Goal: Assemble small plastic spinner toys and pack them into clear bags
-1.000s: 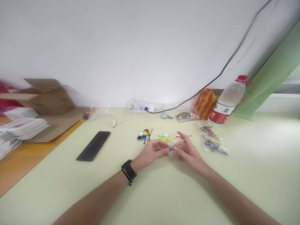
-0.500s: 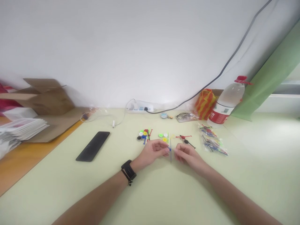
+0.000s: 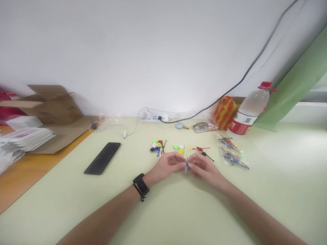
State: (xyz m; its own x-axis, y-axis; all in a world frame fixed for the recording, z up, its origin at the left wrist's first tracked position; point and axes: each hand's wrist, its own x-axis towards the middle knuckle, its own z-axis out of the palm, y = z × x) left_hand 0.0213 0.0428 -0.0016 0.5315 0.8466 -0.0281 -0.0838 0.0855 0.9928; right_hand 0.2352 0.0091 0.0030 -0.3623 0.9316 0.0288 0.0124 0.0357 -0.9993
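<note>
My left hand (image 3: 167,166), with a black watch on its wrist, and my right hand (image 3: 204,167) meet fingertip to fingertip above the pale green table (image 3: 178,211). Both pinch a thin blue stick (image 3: 187,167) that stands upright between them, with a small blue piece at the pinch. Just beyond the hands lie small coloured discs (image 3: 178,148), a second cluster of discs and sticks (image 3: 157,146), and a red stick and a black stick (image 3: 203,151).
A black phone (image 3: 102,158) lies to the left. Bags of coloured sticks (image 3: 233,154), a water bottle (image 3: 246,110), an orange-yellow bag (image 3: 224,112), glasses (image 3: 203,127) and a power strip (image 3: 153,118) sit toward the wall. Cardboard (image 3: 51,105) and stacked packets (image 3: 25,139) are at far left.
My right hand's fingers, spread a second ago, have curled in and closed against my left fingertips. The blue stick now shows upright between the two hands.
</note>
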